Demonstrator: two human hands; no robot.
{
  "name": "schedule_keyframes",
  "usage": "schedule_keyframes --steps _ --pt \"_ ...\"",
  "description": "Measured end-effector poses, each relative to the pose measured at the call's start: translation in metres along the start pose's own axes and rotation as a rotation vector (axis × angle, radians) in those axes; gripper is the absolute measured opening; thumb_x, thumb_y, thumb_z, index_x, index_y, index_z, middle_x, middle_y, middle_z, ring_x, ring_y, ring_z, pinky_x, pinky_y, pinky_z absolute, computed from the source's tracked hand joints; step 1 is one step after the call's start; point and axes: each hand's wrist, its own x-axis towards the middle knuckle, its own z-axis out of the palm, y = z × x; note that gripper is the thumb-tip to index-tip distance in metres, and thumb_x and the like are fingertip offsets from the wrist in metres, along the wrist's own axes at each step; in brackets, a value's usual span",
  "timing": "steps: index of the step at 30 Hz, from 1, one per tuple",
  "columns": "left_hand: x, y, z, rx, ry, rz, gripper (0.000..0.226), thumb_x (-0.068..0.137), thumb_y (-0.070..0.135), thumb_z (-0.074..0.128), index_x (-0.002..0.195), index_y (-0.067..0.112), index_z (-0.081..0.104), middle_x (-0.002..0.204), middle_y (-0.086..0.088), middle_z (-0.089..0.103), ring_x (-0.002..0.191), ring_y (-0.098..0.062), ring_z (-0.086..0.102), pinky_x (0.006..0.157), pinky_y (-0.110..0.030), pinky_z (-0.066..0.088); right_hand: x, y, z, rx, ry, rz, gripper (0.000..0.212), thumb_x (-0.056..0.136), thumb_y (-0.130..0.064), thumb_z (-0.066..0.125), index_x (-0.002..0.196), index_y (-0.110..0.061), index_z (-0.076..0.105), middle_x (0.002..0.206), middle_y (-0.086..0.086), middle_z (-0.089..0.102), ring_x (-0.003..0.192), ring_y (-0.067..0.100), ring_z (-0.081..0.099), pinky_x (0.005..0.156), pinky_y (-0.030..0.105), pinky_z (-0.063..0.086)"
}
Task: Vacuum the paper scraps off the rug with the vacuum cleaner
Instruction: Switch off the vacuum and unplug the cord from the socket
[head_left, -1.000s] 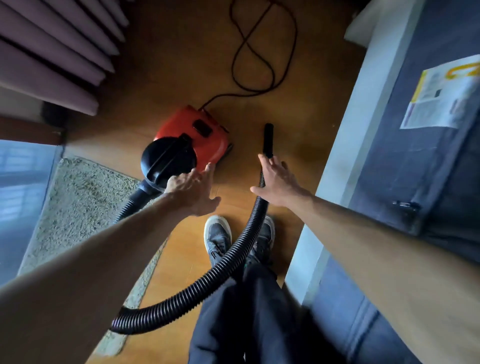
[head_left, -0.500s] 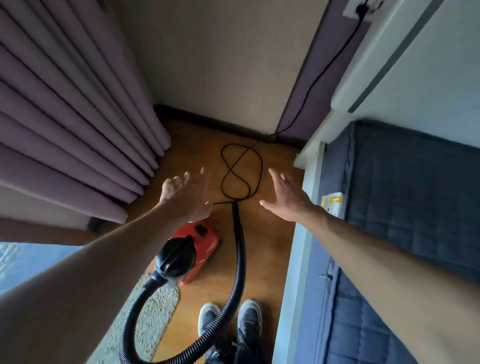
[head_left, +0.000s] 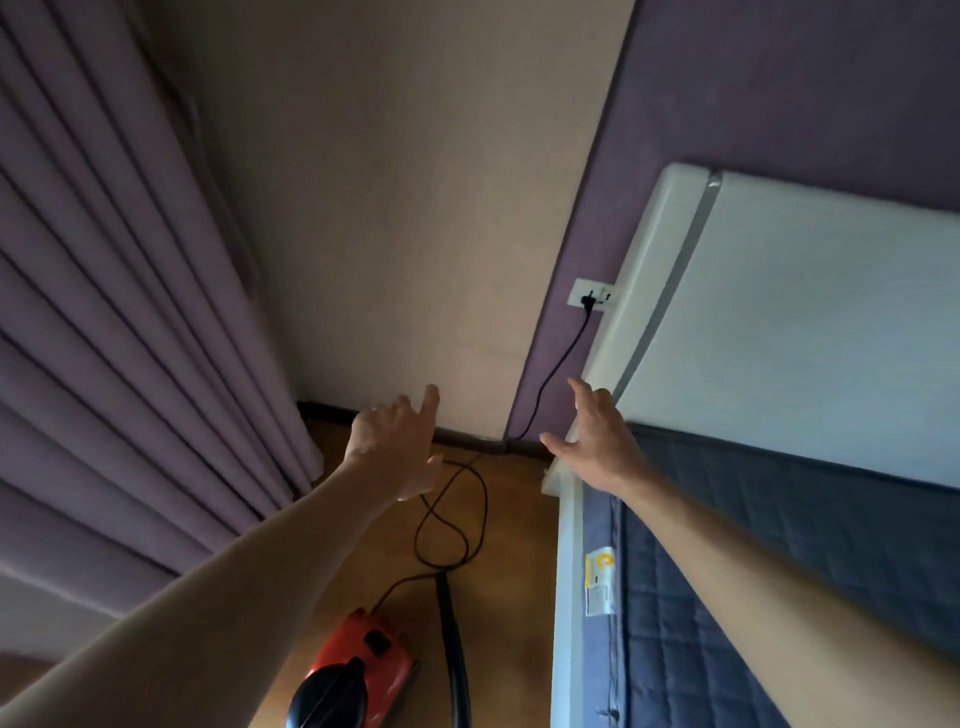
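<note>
Vacuum cleaner (head_left: 358, 670) on floor, long axis diagonal, black end toward viewer. Left hand (head_left: 395, 447), right hand (head_left: 597, 441) loose-fingered, empty.

Both hands raised, empty: left hand (head_left: 396, 451); right hand (head_left: 597, 448); red vacuum cleaner (head_left: 358, 670) on floor below.

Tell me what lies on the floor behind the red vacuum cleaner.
Its black power cord loops over the wooden floor and climbs to the wall socket. The left hand covers part of the loop's far end.
</note>
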Motion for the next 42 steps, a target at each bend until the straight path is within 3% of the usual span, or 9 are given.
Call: schedule_keyframes --steps 5,13,17,23,26,32,37,42 --pt "0.005 0.013 -0.024 -0.011 0.058 0.071 0.091 0.094 0.058 0.049 0.157 0.021 -0.005 0.139 -0.013 0.048 0.114 -0.028 0.058 0.089 -0.037 0.05 0.007 -0.005 -0.041 0.097 0.106 0.068 0.084 0.087 -0.04 0.069 0.151 -0.015 0.02 0.14 0.016 0.04 0.127 0.03 0.046 0.098 0.035 0.044" --pt "0.043 0.032 -0.012 -0.015 0.039 0.129 0.09 0.095 0.058 0.046 0.157 0.019 -0.006 0.137 -0.013 0.048 0.112 -0.027 0.058 0.086 -0.034 0.049 0.054 0.013 -0.056 0.118 0.108 0.129 0.084 0.089 -0.041 0.067 0.152 -0.017 0.017 0.145 0.015 0.036 0.131 0.03 0.044 0.099 0.037 0.044" --pt "0.088 0.041 0.004 0.007 0.007 0.15 0.089 0.096 0.058 0.045 0.157 0.018 -0.005 0.134 -0.013 0.048 0.107 -0.025 0.057 0.078 -0.032 0.044 0.103 0.035 -0.046 0.173 0.106 0.148 0.083 0.089 -0.038 0.066 0.153 -0.018 0.016 0.146 0.014 0.034 0.132 0.03 0.042 0.1 0.037 0.042" --pt "0.177 0.074 0.044 -0.068 -0.062 0.193 0.084 0.096 0.052 0.045 0.157 0.021 -0.004 0.134 -0.014 0.047 0.107 -0.026 0.055 0.086 -0.037 0.051 0.188 0.065 -0.022 0.33 0.099 0.177 0.083 0.09 -0.034 0.067 0.154 -0.02 0.015 0.146 0.013 0.033 0.133 0.03 0.04 0.103 0.04 0.039" --pt "0.216 0.097 0.065 -0.096 -0.078 0.207 0.084 0.095 0.048 0.047 0.158 0.018 -0.001 0.132 -0.013 0.049 0.106 -0.025 0.057 0.085 -0.035 0.051 0.227 0.081 -0.004 0.394 0.108 0.166 0.082 0.09 -0.033 0.067 0.154 -0.017 0.018 0.147 0.011 0.035 0.135 0.025 0.038 0.104 0.033 0.035" --pt "0.273 0.133 0.112 -0.158 -0.126 0.22 0.081 0.092 0.041 0.051 0.157 0.017 0.008 0.13 -0.014 0.054 0.105 -0.028 0.061 0.079 -0.035 0.053 0.284 0.107 0.03 0.405 0.178 0.155 0.081 0.089 -0.026 0.066 0.153 -0.015 0.018 0.149 0.01 0.036 0.136 0.023 0.033 0.1 0.028 0.03" --pt "0.311 0.152 0.145 -0.176 -0.141 0.236 0.08 0.093 0.045 0.05 0.157 0.019 0.009 0.13 -0.016 0.054 0.104 -0.03 0.063 0.078 -0.036 0.055 0.307 0.12 0.052 0.431 0.283 0.163 0.082 0.091 -0.018 0.065 0.154 -0.01 0.013 0.153 0.013 0.03 0.14 0.025 0.028 0.11 0.027 0.023" --pt "0.34 0.172 0.168 -0.262 -0.072 0.234 0.071 0.096 0.048 0.044 0.153 0.018 0.014 0.13 -0.015 0.051 0.106 -0.029 0.06 0.079 -0.034 0.052 0.333 0.129 0.072 0.535 0.372 0.216 0.079 0.092 -0.017 0.062 0.153 -0.005 0.014 0.154 0.015 0.032 0.143 0.026 0.032 0.118 0.04 0.028"
